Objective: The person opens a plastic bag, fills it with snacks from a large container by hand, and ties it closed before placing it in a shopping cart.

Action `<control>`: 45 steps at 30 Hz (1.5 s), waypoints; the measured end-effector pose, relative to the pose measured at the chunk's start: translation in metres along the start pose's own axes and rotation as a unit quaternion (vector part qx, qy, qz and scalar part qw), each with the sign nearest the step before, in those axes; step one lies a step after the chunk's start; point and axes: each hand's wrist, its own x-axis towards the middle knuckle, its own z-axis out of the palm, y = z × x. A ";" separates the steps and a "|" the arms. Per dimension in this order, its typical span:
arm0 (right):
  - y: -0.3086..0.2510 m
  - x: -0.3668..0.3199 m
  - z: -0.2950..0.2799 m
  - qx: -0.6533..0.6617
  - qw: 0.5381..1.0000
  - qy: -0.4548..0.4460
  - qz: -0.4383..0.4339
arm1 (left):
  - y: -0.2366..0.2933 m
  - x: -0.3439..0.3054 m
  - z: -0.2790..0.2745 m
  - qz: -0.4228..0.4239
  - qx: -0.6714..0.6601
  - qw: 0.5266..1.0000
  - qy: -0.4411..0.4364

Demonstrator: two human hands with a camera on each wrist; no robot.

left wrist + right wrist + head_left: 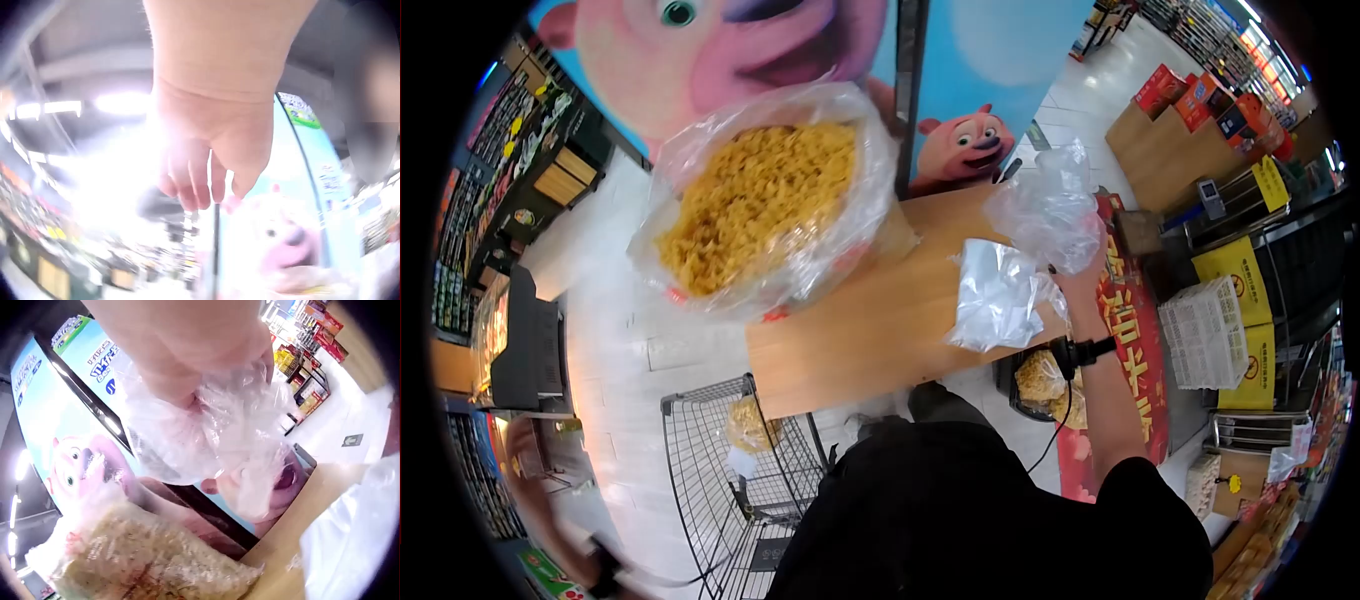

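My right hand (1078,280) (194,356) grips a crumpled clear plastic bag (1050,205) (181,434) above the right part of the wooden table; the bag hides part of its fingers. Close below lies a stack of silvery-white plastic bags (998,298) (356,537). On the table's left part stands a large clear bag full of yellow crunchy pieces (760,200) (144,550), its mouth wide. Away from the table at the lower left, my left hand (525,450) (212,144) is blurred, with its fingers loosely extended and nothing in them.
Below the wooden table (850,350) a wire cart (700,440) holds a filled bag (752,425). More filled bags (1040,378) sit in a dark container near the table's right front. Cartoon panels (990,60) stand behind; a white crate (1203,333) is at the right.
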 end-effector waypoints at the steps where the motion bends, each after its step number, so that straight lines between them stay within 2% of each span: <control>1: -0.002 0.013 0.005 -0.044 0.998 0.029 -0.033 | -0.008 0.009 -0.034 -0.040 0.056 0.997 0.028; 3: 0.007 0.033 0.013 -0.199 0.975 -0.013 -0.100 | -0.031 0.022 -0.089 -0.121 0.156 0.979 0.053; 4: 0.044 0.027 0.037 -0.191 0.980 0.001 -0.051 | -0.037 0.032 -0.104 -0.150 0.192 0.968 0.055; 6: 0.041 0.026 0.071 -0.207 0.978 -0.024 -0.029 | -0.043 0.048 -0.122 -0.206 0.243 0.947 0.049; 7: 0.047 0.026 0.091 -0.256 0.965 -0.024 -0.047 | -0.045 0.057 -0.129 -0.223 0.262 0.938 0.044; 9: 0.097 0.008 0.144 -0.269 0.960 -0.059 -0.050 | -0.040 0.077 -0.133 -0.245 0.290 0.925 0.028; 10: 0.109 0.002 0.163 -0.310 0.944 -0.098 -0.058 | -0.034 0.087 -0.131 -0.250 0.301 0.920 0.021; 11: 0.120 -0.012 0.179 -0.254 0.950 -0.181 -0.023 | -0.028 0.098 -0.128 -0.247 0.309 0.918 0.011; 13: 0.123 -0.028 0.196 -0.136 0.931 -0.335 0.044 | -0.011 0.123 -0.115 -0.222 0.309 0.925 0.002; 14: 0.122 -0.019 0.196 -0.186 0.914 -0.354 0.064 | 0.000 0.133 -0.105 -0.199 0.301 0.933 -0.001; 16: 0.086 0.005 0.184 -0.276 0.870 -0.397 0.099 | 0.033 0.153 -0.073 -0.130 0.261 0.956 -0.012; 19: 0.118 0.006 0.207 -0.351 0.871 -0.332 0.088 | 0.108 0.181 0.020 0.031 0.087 0.994 -0.053; 20: 0.092 0.026 0.189 -0.327 0.859 -0.373 0.128 | 0.140 0.186 0.059 0.068 0.044 0.994 -0.075; 21: 0.101 0.024 0.187 -0.294 0.900 -0.314 0.073 | 0.188 0.188 0.108 0.087 0.012 0.995 -0.051; 22: 0.114 0.026 0.181 -0.256 0.933 -0.252 0.014 | 0.236 0.206 0.133 0.110 0.059 0.981 -0.146; 23: 0.114 0.031 0.160 -0.197 0.950 -0.242 0.019 | 0.251 0.211 0.165 0.064 -0.020 0.982 -0.175; 24: 0.042 0.061 0.118 -0.176 0.939 -0.282 0.088 | 0.238 0.220 0.195 0.125 -0.041 0.969 -0.211; 25: 0.053 0.054 0.113 -0.112 0.975 -0.192 0.023 | 0.240 0.229 0.219 0.063 -0.013 0.959 -0.277; 26: 0.064 0.047 0.107 -0.058 0.991 -0.108 -0.053 | 0.228 0.237 0.244 0.145 0.013 0.947 -0.285; 27: 0.036 0.048 0.091 -0.089 0.988 -0.126 -0.018 | 0.202 0.246 0.275 0.128 0.003 0.934 -0.333; 29: 0.050 0.019 0.078 -0.079 0.988 -0.131 0.000 | 0.197 0.257 0.300 0.128 0.042 0.923 -0.360; 30: 0.047 0.006 0.072 -0.091 0.988 -0.125 0.003 | 0.206 0.251 0.305 0.112 0.087 0.925 -0.353; 33: 0.039 -0.029 0.063 0.021 0.986 -0.144 0.085 | 0.227 0.241 0.318 0.080 0.189 0.914 -0.350; 34: 0.012 -0.029 0.057 0.002 0.967 -0.179 0.181 | 0.228 0.240 0.322 0.077 0.199 0.907 -0.364; 37: -0.025 -0.045 0.060 0.101 0.953 -0.180 0.223 | 0.208 0.253 0.321 0.109 0.100 0.910 -0.386; 38: -0.035 -0.044 0.053 0.042 0.961 -0.213 0.171 | 0.201 0.258 0.321 0.134 0.038 0.909 -0.393; 39: -0.027 -0.049 0.045 -0.030 0.960 -0.229 0.160 | 0.207 0.264 0.310 0.133 0.031 0.905 -0.403; 40: -0.012 -0.054 0.036 -0.120 0.967 -0.191 0.117 | 0.198 0.264 0.304 0.127 -0.003 0.914 -0.385; 41: 0.003 -0.062 0.029 -0.204 0.964 -0.156 0.068 | 0.206 0.259 0.281 0.152 0.037 0.931 -0.329; 42: 0.014 -0.068 0.020 -0.245 0.945 -0.170 0.134 | 0.206 0.250 0.268 0.188 -0.014 0.944 -0.270; 43: 0.024 -0.072 0.012 -0.279 0.922 -0.183 0.195 | 0.216 0.243 0.250 0.196 -0.049 0.947 -0.248; 45: 0.064 -0.104 0.008 -0.290 0.894 -0.228 0.254 | 0.238 0.222 0.216 0.165 -0.133 0.947 -0.241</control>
